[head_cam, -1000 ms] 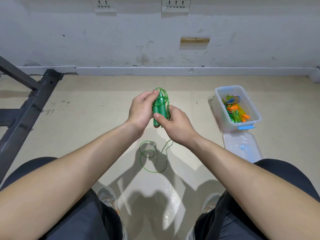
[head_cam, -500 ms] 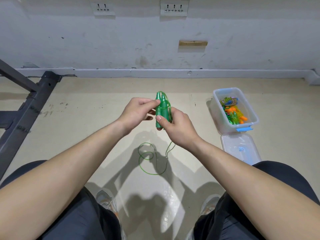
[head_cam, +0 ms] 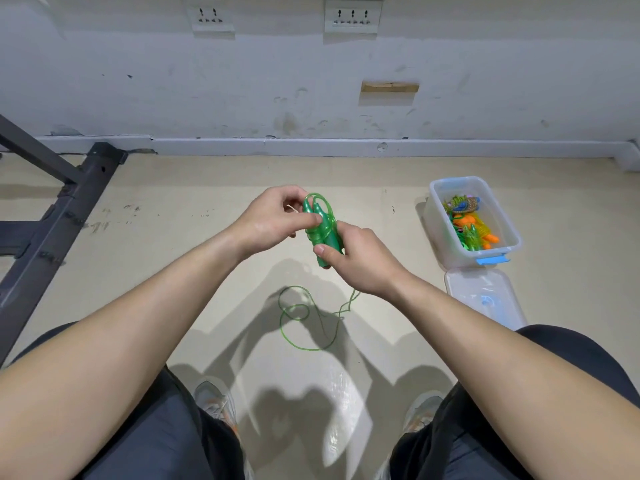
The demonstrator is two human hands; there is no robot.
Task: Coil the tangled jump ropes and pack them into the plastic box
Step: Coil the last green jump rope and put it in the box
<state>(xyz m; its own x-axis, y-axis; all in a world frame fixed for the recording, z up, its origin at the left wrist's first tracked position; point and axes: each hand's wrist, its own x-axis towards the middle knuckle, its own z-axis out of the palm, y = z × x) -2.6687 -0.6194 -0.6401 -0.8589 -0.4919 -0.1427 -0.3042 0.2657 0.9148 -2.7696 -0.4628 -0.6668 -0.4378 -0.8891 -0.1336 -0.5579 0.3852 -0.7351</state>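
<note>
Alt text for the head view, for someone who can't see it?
The right hand grips the paired handles of a green jump rope while the left hand pinches cord at their tops; loose cord lies on the floor. An open plastic box holding coiled ropes stands to the right.

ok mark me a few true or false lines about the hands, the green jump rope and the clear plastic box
1. The right hand grips the two green plastic handles. True.
2. The whole translucent green cord is wound up. False: a loose loop lies on the floor.
3. The clear plastic box is empty. False: green and orange jump ropes lie inside.
4. The box's clear lid lies on the floor beside it. True.
</note>
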